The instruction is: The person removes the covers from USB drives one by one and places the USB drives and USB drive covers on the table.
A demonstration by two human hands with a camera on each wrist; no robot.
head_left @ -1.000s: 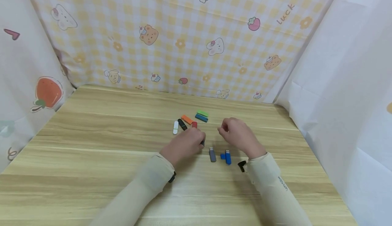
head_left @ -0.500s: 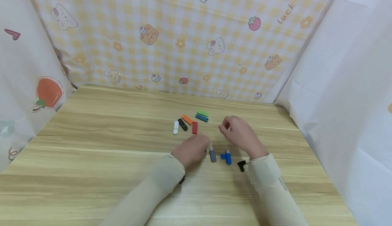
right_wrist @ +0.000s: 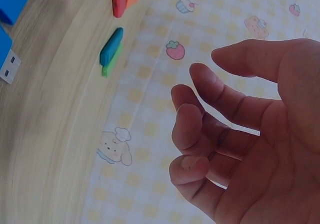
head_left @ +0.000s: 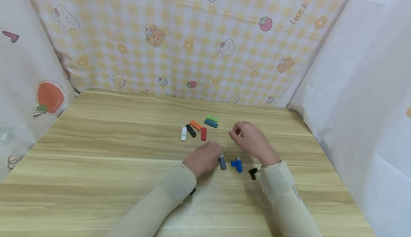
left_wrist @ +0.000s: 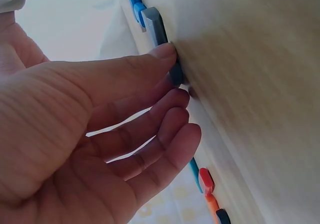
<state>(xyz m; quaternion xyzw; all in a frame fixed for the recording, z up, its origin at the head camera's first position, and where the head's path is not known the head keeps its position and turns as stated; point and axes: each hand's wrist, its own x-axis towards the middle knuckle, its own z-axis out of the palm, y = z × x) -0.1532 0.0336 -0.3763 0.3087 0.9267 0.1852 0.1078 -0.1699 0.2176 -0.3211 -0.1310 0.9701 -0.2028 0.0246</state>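
My left hand (head_left: 203, 158) pinches a small dark piece (left_wrist: 176, 74), which looks like a USB cap, between thumb and index finger at the tabletop. Right beside it lies a grey USB flash drive (head_left: 223, 162), its metal plug bare and pointing away from me. Further right is a blue USB flash drive (head_left: 239, 165), plug also bare, with a blue cap (head_left: 233, 164) at its left side. My right hand (head_left: 253, 140) hovers beyond the blue drive, fingers loosely curled and holding nothing.
Behind the left hand lie several small sticks: white (head_left: 184, 133), black (head_left: 191, 130), orange (head_left: 196, 125), red (head_left: 203, 134), teal (head_left: 211, 123) and green (head_left: 212, 118). A patterned cloth (head_left: 179, 44) closes off the back of the wooden table (head_left: 96, 180).
My left hand has moved right and toward me with the small dark cap, away from the red stick and up to the grey drive. The right hand has barely moved.
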